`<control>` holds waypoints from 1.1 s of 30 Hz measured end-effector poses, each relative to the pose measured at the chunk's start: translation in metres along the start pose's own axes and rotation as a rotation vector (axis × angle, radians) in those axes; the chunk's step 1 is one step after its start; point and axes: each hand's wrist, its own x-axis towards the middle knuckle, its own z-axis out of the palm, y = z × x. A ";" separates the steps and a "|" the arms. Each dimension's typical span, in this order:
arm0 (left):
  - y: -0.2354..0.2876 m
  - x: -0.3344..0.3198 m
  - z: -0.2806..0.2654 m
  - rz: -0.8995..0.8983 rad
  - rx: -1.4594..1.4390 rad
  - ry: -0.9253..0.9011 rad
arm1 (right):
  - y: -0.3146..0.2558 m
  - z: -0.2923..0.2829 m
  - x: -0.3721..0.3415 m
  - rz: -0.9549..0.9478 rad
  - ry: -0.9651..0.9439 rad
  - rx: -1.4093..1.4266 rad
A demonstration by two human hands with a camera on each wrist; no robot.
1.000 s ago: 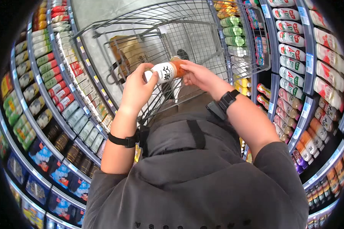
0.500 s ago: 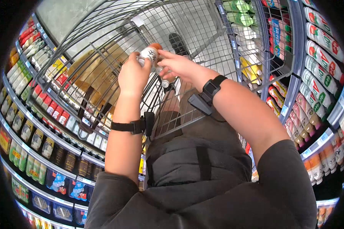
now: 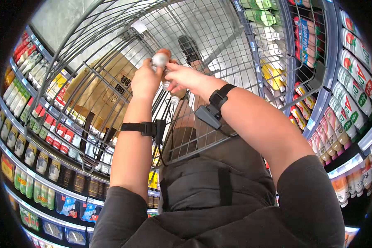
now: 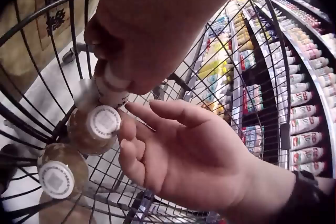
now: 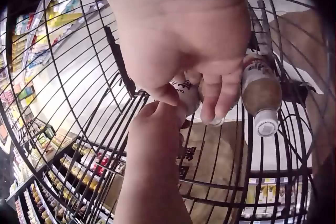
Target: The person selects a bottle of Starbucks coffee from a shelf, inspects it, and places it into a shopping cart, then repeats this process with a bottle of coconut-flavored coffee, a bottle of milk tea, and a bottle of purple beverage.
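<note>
A bottle with a white cap [image 3: 160,59] is held in the left hand [image 3: 144,82] above the cart; in the right wrist view part of its printed label [image 5: 185,94] shows between the hands. Close beside it, the right hand [image 3: 188,77] has loosely bent fingers; its palm [image 4: 189,153] faces the left wrist camera, with fingertips by the bottles. Whether they touch one is unclear. Two more capped bottles, one nearer [image 4: 93,129] and one lower [image 4: 62,171], stand out in the left wrist view. One of the bottles [image 5: 261,95] hangs right of the right hand's fingers in the right wrist view.
The wire cart [image 3: 213,138] surrounds both hands' work area. A brown paper bag [image 3: 107,89] with dark print lies at the left. Shelves of packaged drinks rise on the left [image 3: 41,163] and of bottles on the right [image 3: 351,87].
The held bottle has turned from lying sideways to cap toward the head camera. The right hand has come off it toward the lower bottles. The cart and paper bag show larger and nearer.
</note>
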 end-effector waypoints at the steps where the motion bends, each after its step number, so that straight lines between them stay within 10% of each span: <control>1: -0.001 0.002 0.001 0.000 -0.002 0.003 | -0.001 0.001 0.000 -0.001 0.000 -0.003; 19: -0.014 -0.043 -0.044 0.003 -0.219 -0.007 | -0.012 0.007 -0.046 -0.063 0.131 -0.027; 33: -0.131 -0.273 -0.145 0.497 -0.643 0.225 | 0.012 0.075 -0.219 -0.353 0.114 -0.042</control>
